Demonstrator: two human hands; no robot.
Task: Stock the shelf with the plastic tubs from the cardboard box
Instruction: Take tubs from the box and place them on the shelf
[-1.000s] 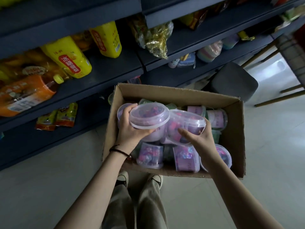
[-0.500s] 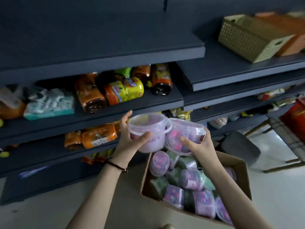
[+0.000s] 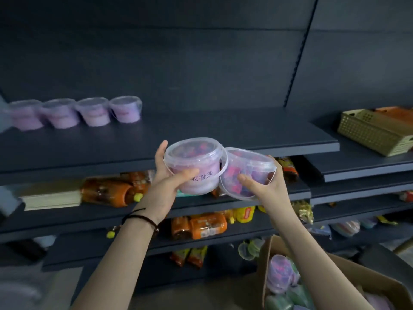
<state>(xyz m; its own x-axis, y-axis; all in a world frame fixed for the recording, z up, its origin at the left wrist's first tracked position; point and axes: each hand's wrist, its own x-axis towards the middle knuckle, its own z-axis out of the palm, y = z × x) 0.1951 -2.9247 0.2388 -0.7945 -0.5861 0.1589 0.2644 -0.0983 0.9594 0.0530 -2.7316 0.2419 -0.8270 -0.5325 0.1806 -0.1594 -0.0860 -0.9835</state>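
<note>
Four purple tubs (image 3: 76, 114) stand in a row on the shelf (image 3: 223, 133), at its left. The left grip (image 3: 166, 184) clasps an upright tub (image 3: 194, 168). The right grip (image 3: 268, 186) clasps a tilted tub (image 3: 245, 173) that touches it, both in front of the shelf edge. Best to raise them over the lip, level the tilted one, and set each beside the row. The cardboard box (image 3: 368, 278) lies lower right.

Baskets and bottled goods along the aisle

A green basket (image 3: 375, 130) sits at the right, an orange basket (image 3: 395, 113) just behind it; orange bottles (image 3: 107, 192) lie on their sides lower down, yellow packets (image 3: 244, 214) below them.
</note>
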